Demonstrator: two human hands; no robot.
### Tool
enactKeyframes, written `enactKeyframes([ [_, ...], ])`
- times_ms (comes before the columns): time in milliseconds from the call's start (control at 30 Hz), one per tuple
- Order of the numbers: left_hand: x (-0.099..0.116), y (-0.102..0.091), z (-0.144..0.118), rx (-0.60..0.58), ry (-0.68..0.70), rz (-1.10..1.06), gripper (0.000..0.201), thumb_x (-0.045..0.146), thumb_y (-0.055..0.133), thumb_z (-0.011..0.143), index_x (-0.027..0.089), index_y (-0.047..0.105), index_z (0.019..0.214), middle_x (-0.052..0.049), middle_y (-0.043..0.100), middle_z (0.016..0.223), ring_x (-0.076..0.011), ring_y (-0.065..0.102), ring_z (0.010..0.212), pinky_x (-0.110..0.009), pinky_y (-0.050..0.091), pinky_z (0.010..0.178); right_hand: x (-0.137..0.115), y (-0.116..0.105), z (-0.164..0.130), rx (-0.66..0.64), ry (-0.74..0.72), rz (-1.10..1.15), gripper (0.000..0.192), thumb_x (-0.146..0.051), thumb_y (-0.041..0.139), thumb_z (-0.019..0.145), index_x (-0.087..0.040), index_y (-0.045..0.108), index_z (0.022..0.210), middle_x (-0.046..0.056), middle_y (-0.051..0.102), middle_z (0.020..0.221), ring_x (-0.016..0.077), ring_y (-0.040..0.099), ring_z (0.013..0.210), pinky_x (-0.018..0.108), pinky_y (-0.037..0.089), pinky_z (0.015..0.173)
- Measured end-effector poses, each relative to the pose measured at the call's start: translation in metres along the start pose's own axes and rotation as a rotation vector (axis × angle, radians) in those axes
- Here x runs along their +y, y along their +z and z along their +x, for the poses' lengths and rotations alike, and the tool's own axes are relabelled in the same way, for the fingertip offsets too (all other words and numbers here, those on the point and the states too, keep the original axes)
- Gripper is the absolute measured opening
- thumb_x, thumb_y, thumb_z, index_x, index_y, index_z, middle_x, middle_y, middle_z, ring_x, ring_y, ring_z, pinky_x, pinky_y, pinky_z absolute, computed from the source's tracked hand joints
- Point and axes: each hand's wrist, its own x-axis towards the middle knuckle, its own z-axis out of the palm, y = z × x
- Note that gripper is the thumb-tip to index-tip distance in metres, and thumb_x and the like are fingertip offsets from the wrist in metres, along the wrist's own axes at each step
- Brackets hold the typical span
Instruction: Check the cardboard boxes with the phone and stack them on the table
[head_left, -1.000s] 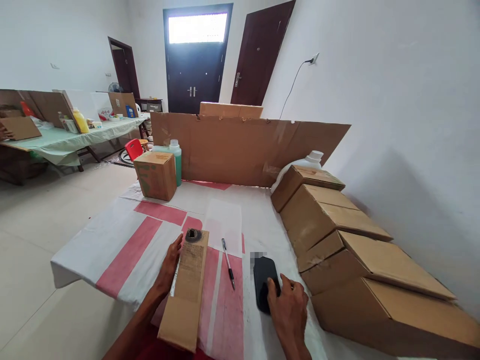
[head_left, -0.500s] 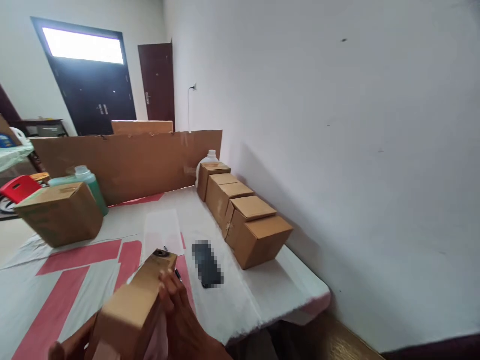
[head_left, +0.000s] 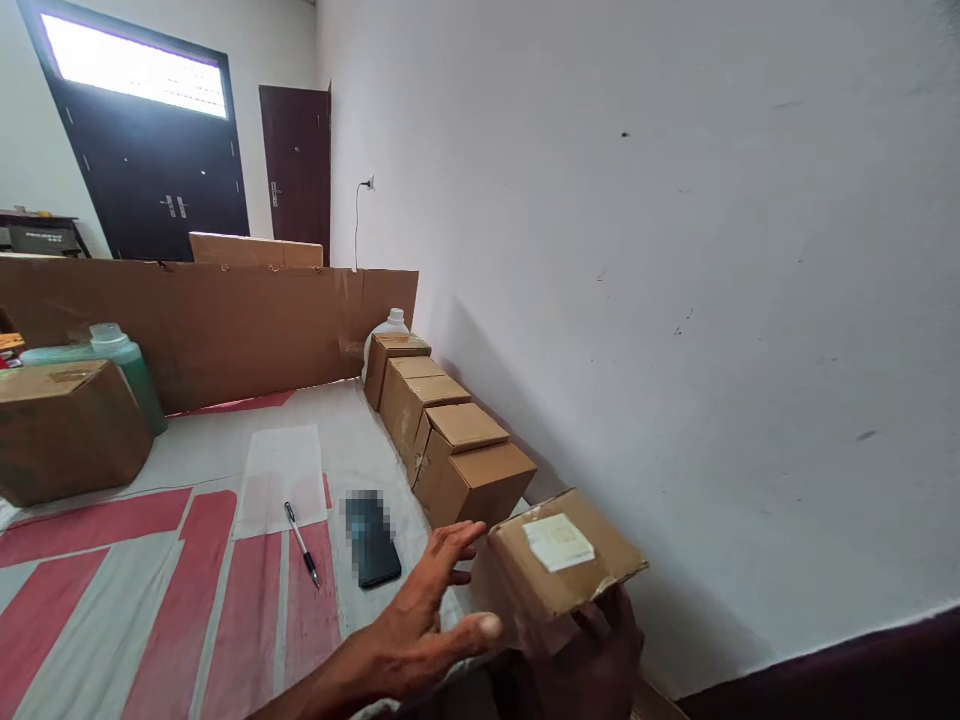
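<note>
A small cardboard box (head_left: 615, 545) with a white paper label (head_left: 559, 542) on its upper face is tilted at the near right corner of the table. My right hand (head_left: 592, 650) grips it from below and the near side, the fingers partly hidden under the box. Beside its left edge is my left hand (head_left: 427, 625), open, thumb and fingers spread. Its fingertips come close to the box; whether they touch it I cannot tell. A black phone (head_left: 375, 555), partly pixelated, lies to the left of that hand, and a pen (head_left: 302, 545) lies farther left.
Several cardboard boxes (head_left: 491, 470) stand in a row along the white wall, with a white jug (head_left: 394, 322) behind. At left, a larger box (head_left: 67, 440) stands before a green bottle (head_left: 142, 385). A cardboard panel (head_left: 247, 330) closes the back. A translucent sheet (head_left: 281, 475) lies on the cloth.
The held box has moved from the lower left to the right, near the row of boxes. My left hand has come away from its grip and opened. The view has turned right.
</note>
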Motion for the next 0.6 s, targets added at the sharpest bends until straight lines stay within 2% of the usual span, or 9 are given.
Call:
enactKeyframes([
  [67, -0.010, 0.007, 0.013, 0.007, 0.008, 0.063, 0.082, 0.059, 0.065, 0.093, 0.035, 0.029, 0.162, -0.009, 0.025, 0.168, -0.0343, 0.031, 0.152, -0.052, 0.035, 0.122, 0.006, 0.009, 0.022, 0.078, -0.003, -0.027, 0.110, -0.057, 0.086, 0.063, -0.021, 0.035, 0.154, 0.018, 0.045, 0.148, 0.0393, 0.055, 0.126, 0.050, 0.055, 0.093],
  [133, -0.019, 0.004, 0.012, 0.023, -0.028, 0.099, 0.078, 0.058, 0.064, 0.094, 0.037, 0.030, 0.161, -0.009, 0.026, 0.167, -0.0339, 0.034, 0.150, -0.051, 0.038, 0.119, 0.013, 0.022, 0.040, 0.099, -0.006, -0.018, 0.103, -0.060, 0.083, 0.066, -0.022, 0.039, 0.151, 0.017, 0.049, 0.144, 0.0377, 0.056, 0.124, 0.049, 0.056, 0.091],
  [267, -0.027, -0.017, -0.014, 0.127, -0.080, 0.096, 0.068, 0.059, 0.059, 0.096, 0.036, 0.037, 0.157, -0.011, 0.039, 0.157, -0.0314, 0.049, 0.136, -0.046, 0.047, 0.108, 0.028, 0.043, 0.057, 0.111, 0.000, -0.046, 0.092, -0.063, 0.081, 0.069, -0.019, 0.047, 0.142, 0.018, 0.056, 0.135, 0.0372, 0.061, 0.118, 0.049, 0.059, 0.084],
  [367, -0.029, -0.035, -0.037, 0.219, -0.171, 0.105, 0.063, 0.061, 0.056, 0.097, 0.033, 0.044, 0.152, -0.012, 0.052, 0.145, -0.0310, 0.055, 0.128, -0.044, 0.048, 0.102, 0.030, 0.044, 0.063, 0.122, 0.017, -0.034, 0.094, -0.063, 0.083, 0.067, -0.018, 0.047, 0.140, 0.019, 0.058, 0.132, 0.0343, 0.064, 0.111, 0.047, 0.060, 0.080],
  [433, -0.034, -0.046, -0.050, 0.278, -0.254, 0.121, 0.060, 0.063, 0.055, 0.097, 0.033, 0.048, 0.148, -0.011, 0.058, 0.137, -0.0313, 0.059, 0.122, -0.044, 0.049, 0.096, 0.025, 0.039, 0.069, 0.093, 0.035, -0.049, 0.095, -0.064, 0.083, 0.066, -0.018, 0.047, 0.140, 0.019, 0.058, 0.133, 0.0334, 0.064, 0.109, 0.047, 0.060, 0.080],
  [500, -0.041, -0.054, -0.061, 0.331, -0.306, 0.136, 0.058, 0.064, 0.055, 0.096, 0.034, 0.050, 0.146, -0.010, 0.061, 0.133, -0.0309, 0.062, 0.117, -0.043, 0.049, 0.092, 0.016, 0.032, 0.071, 0.020, 0.047, -0.080, 0.089, -0.067, 0.082, 0.066, -0.016, 0.053, 0.133, 0.019, 0.063, 0.125, 0.0351, 0.065, 0.106, 0.049, 0.060, 0.080],
  [600, -0.053, -0.063, -0.080, 0.394, -0.300, 0.131, 0.057, 0.062, 0.056, 0.097, 0.032, 0.053, 0.145, -0.011, 0.062, 0.133, -0.0288, 0.063, 0.116, -0.040, 0.051, 0.091, 0.000, 0.026, 0.061, -0.127, 0.034, -0.095, 0.072, -0.072, 0.073, 0.075, -0.018, 0.062, 0.121, 0.018, 0.068, 0.113, 0.0386, 0.067, 0.103, 0.056, 0.060, 0.078],
])
